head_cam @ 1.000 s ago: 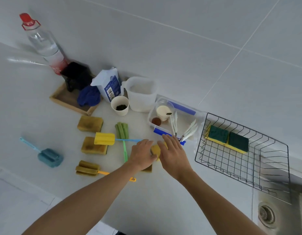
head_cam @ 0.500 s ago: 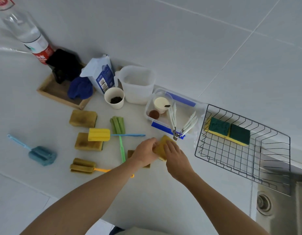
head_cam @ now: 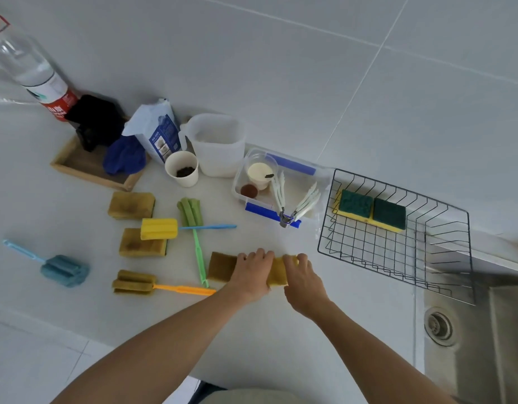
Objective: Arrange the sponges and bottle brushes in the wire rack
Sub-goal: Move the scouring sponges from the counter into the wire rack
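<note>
My left hand [head_cam: 252, 274] and my right hand [head_cam: 303, 282] both grip a yellow sponge [head_cam: 277, 272] low over the counter, left of the black wire rack [head_cam: 397, 252]. A brownish sponge [head_cam: 221, 269] lies flat by my left hand, partly under it. Two green-topped sponges [head_cam: 355, 203] [head_cam: 389, 213] lie side by side at the rack's back. Two more brownish sponges [head_cam: 131, 205] [head_cam: 141, 244] lie to the left. Bottle brushes lie around them: a yellow-headed one [head_cam: 158, 228], a green one [head_cam: 190, 212], a teal one [head_cam: 64, 270] and an orange-handled one [head_cam: 134, 282].
Along the wall stand a clear bottle [head_cam: 33, 74], a wooden tray [head_cam: 77, 167] with dark cloths, a white bag [head_cam: 158, 132], a paper cup [head_cam: 182, 169], a plastic jug [head_cam: 217, 144] and a clear box [head_cam: 281, 188] with tongs. A steel sink [head_cam: 470, 330] lies right of the rack.
Both hands lifted the yellow sponge off the brownish one, then drew it back toward me, low beside that sponge. The camera view shifted slightly.
</note>
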